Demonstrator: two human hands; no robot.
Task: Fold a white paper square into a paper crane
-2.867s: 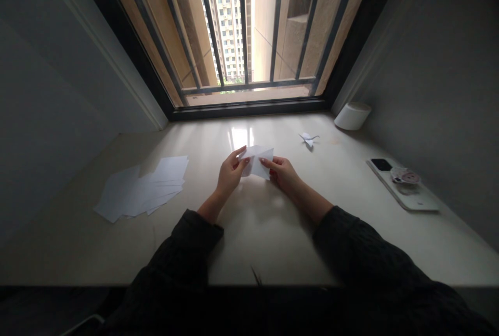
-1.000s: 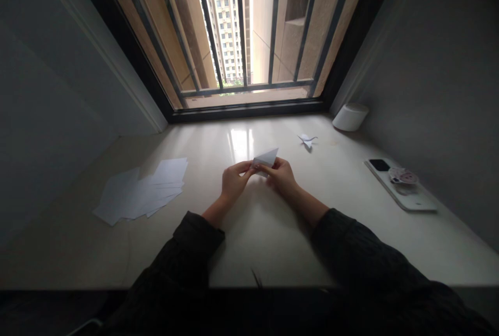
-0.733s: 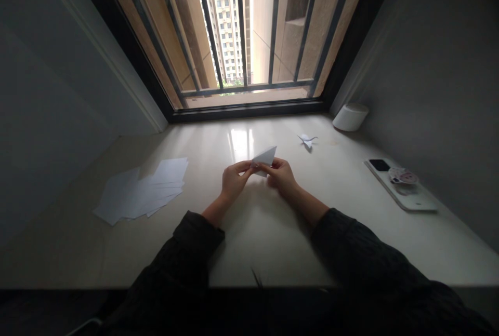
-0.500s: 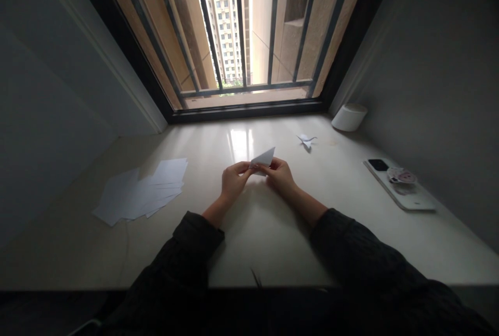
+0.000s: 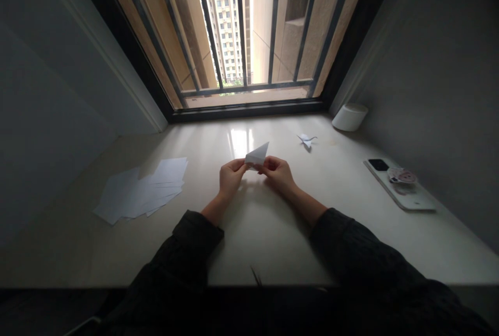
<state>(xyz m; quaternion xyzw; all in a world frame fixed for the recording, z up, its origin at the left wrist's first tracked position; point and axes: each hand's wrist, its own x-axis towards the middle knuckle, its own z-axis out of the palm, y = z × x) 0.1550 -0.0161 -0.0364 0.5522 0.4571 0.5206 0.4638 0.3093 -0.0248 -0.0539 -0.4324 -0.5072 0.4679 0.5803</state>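
A small folded piece of white paper (image 5: 257, 154), with one pointed corner up to the right, is held just above the white sill. My left hand (image 5: 231, 175) pinches its lower left edge between thumb and fingers. On the other side, my right hand (image 5: 279, 174) grips the lower right edge, its fingers partly behind the paper. The fold details between my fingertips are too small to make out. Beyond my right hand lies a folded paper crane (image 5: 306, 141).
Several loose white sheets (image 5: 142, 190) lie overlapping at the left. To the right rests a phone (image 5: 409, 198) with a round grip on its back. A white cylindrical object (image 5: 350, 117) stands in the far right corner, near the barred window (image 5: 244, 88).
The folded paper has shifted slightly left and up, showing more of its face. My right hand's fingers have moved a little on its edge.
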